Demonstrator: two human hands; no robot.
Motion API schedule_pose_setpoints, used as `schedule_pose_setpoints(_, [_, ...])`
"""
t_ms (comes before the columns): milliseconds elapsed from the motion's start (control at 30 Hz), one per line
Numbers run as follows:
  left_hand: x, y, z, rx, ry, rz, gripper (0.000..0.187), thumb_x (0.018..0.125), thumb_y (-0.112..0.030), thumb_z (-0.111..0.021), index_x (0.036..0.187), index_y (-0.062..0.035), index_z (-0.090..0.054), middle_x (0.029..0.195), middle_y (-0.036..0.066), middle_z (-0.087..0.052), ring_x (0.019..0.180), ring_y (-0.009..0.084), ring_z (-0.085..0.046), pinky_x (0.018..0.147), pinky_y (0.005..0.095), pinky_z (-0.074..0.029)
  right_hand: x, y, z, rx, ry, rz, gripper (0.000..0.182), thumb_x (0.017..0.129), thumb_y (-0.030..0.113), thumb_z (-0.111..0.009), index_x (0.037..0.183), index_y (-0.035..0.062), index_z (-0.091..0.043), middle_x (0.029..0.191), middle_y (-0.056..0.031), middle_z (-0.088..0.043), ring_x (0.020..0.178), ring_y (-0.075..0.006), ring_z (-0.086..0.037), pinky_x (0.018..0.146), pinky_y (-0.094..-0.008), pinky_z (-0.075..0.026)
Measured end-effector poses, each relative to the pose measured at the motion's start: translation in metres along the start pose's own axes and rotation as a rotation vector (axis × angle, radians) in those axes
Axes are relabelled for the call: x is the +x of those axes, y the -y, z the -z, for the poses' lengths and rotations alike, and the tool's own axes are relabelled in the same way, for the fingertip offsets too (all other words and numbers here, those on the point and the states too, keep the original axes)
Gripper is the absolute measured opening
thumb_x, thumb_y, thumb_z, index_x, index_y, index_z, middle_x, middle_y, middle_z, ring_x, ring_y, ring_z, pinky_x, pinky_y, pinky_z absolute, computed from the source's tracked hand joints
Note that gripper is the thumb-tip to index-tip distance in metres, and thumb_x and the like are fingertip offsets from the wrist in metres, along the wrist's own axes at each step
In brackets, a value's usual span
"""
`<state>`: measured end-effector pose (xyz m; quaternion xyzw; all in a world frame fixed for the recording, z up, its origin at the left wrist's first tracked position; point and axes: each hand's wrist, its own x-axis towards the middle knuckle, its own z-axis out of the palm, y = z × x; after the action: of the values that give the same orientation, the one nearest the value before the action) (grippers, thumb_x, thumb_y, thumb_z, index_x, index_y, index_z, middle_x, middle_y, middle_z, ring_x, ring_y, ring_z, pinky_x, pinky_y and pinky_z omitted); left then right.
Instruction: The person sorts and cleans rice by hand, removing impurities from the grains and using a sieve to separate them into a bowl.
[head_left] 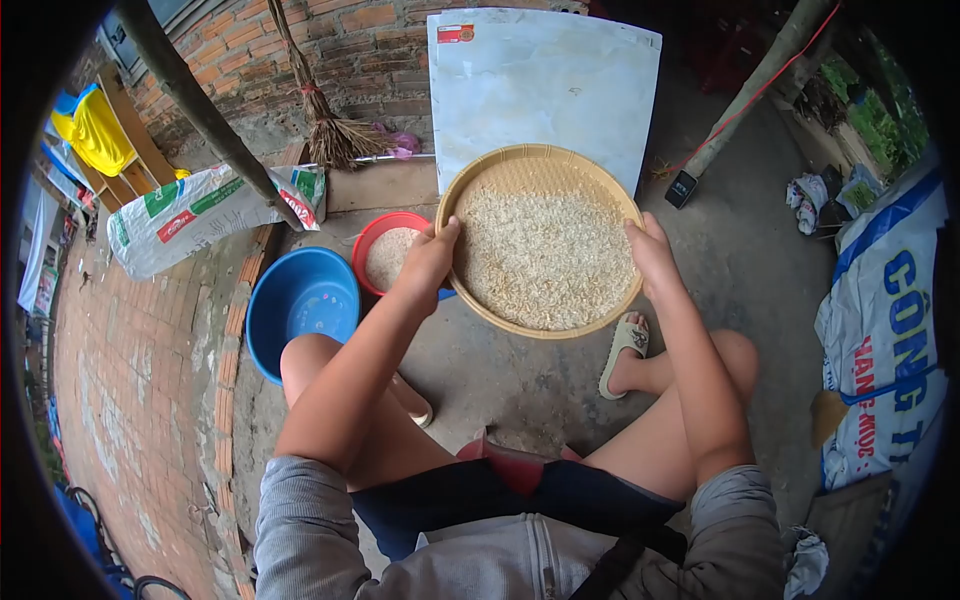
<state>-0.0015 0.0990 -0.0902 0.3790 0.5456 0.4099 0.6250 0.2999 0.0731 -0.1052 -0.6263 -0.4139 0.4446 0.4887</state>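
Observation:
A round woven tray (543, 327) is held up in front of me, with pale grains (545, 250) spread over most of its inside. My left hand (430, 257) grips its left rim, thumb on the edge. On the opposite side, my right hand (652, 252) is closed around the right rim. The upper part of the woven bottom shows bare. Partly behind my left hand stands a red basin (366, 240) holding more pale grains (390, 258). Beside it is a blue basin (268, 320) with a few small bits on its bottom.
A whitish board (545, 90) leans behind the tray. A straw broom (338, 135), a printed sack (190, 222) and a wooden pole (205, 105) are at the upper left. Another pole (755, 95) and a large printed sheet (885, 340) are on the right.

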Motion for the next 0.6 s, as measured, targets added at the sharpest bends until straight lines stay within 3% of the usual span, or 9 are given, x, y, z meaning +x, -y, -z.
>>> schedule_pose_setpoints(100, [0.007,-0.014,0.017,-0.213,-0.054,0.127,0.034,0.095,-0.027,-0.048,0.112,0.0023,-0.056,0.092,0.012,-0.065,0.068,0.0200,-0.063,0.065,0.0348,-0.052,-0.034,-0.004,-0.027,-0.216,-0.063,0.164,0.025,0.097,0.016,-0.043,0.116,-0.0003,-0.047,0.103,-0.0107,-0.058,0.091,-0.0157,-0.057,0.078,-0.0291,-0.046])
schedule_pose_setpoints(167, [0.014,0.015,0.015,-0.067,-0.073,-0.041,0.032,0.094,-0.024,-0.050,0.112,0.0016,-0.057,0.093,0.011,-0.064,0.075,0.0182,-0.063,0.069,0.0317,-0.050,-0.039,0.004,-0.018,-0.153,-0.084,0.125,0.024,0.097,0.015,-0.043,0.114,-0.0003,-0.048,0.102,-0.0104,-0.058,0.093,-0.0165,-0.056,0.081,-0.0294,-0.045])
schedule_pose_setpoints(200, [0.002,0.021,-0.001,-0.029,-0.180,-0.066,0.027,0.092,-0.023,-0.051,0.103,0.0010,-0.059,0.078,0.004,-0.058,0.065,0.0130,-0.053,0.061,0.0269,-0.043,-0.033,0.008,-0.003,-0.027,-0.058,0.033,0.026,0.097,0.015,-0.044,0.116,-0.0005,-0.047,0.104,-0.0106,-0.058,0.096,-0.0164,-0.055,0.083,-0.0295,-0.043])
schedule_pose_setpoints(233, [-0.015,0.020,-0.019,-0.064,-0.163,-0.119,0.028,0.094,-0.026,-0.049,0.103,-0.0011,-0.058,0.073,0.000,-0.054,0.061,0.0111,-0.048,0.056,0.0272,-0.040,-0.029,0.010,0.006,0.097,-0.035,-0.064,0.027,0.096,0.016,-0.045,0.118,-0.0006,-0.046,0.105,-0.0108,-0.058,0.098,-0.0163,-0.053,0.085,-0.0295,-0.042])
schedule_pose_setpoints(300, [-0.027,0.005,-0.023,0.032,-0.036,-0.041,0.030,0.095,-0.028,-0.048,0.106,-0.0024,-0.058,0.071,0.000,-0.053,0.058,0.0115,-0.047,0.053,0.0281,-0.039,-0.020,0.016,0.014,0.128,-0.020,-0.081,0.027,0.096,0.016,-0.045,0.118,-0.0004,-0.046,0.105,-0.0106,-0.057,0.099,-0.0163,-0.053,0.087,-0.0299,-0.041])
schedule_pose_setpoints(367, [-0.001,-0.001,-0.006,0.023,0.035,-0.013,0.034,0.095,-0.031,-0.047,0.110,-0.0009,-0.056,0.076,0.005,-0.060,0.063,0.0146,-0.055,0.057,0.0287,-0.046,-0.024,0.014,0.015,0.119,0.002,-0.092,0.026,0.096,0.016,-0.045,0.117,-0.0001,-0.047,0.105,-0.0105,-0.057,0.100,-0.0163,-0.052,0.088,-0.0302,-0.040])
schedule_pose_setpoints(433, [0.011,-0.023,0.014,-0.058,0.100,0.048,0.037,0.094,-0.029,-0.048,0.109,0.0042,-0.055,0.094,0.014,-0.065,0.078,0.0210,-0.065,0.073,0.0330,-0.053,-0.038,0.004,-0.014,-0.044,-0.047,0.052,0.026,0.097,0.016,-0.044,0.116,-0.0004,-0.047,0.106,-0.0106,-0.058,0.099,-0.0166,-0.054,0.087,-0.0310,-0.042])
schedule_pose_setpoints(533, [0.021,-0.028,0.022,-0.176,0.040,0.140,0.032,0.093,-0.027,-0.050,0.108,0.0005,-0.058,0.094,0.013,-0.065,0.080,0.0221,-0.065,0.074,0.0354,-0.054,-0.054,0.008,-0.028,-0.066,-0.003,-0.112,0.025,0.097,0.016,-0.044,0.115,-0.0001,-0.048,0.107,-0.0108,-0.058,0.100,-0.0173,-0.054,0.088,-0.0314,-0.042])
schedule_pose_setpoints(600, [0.014,-0.019,0.011,-0.204,0.003,0.110,0.035,0.092,-0.026,-0.050,0.111,0.0029,-0.055,0.099,0.014,-0.064,0.085,0.0219,-0.064,0.079,0.0348,-0.051,-0.038,0.002,-0.020,0.023,-0.004,-0.105,0.025,0.096,0.017,-0.045,0.115,0.0002,-0.047,0.107,-0.0105,-0.056,0.099,-0.0169,-0.053,0.087,-0.0314,-0.041])
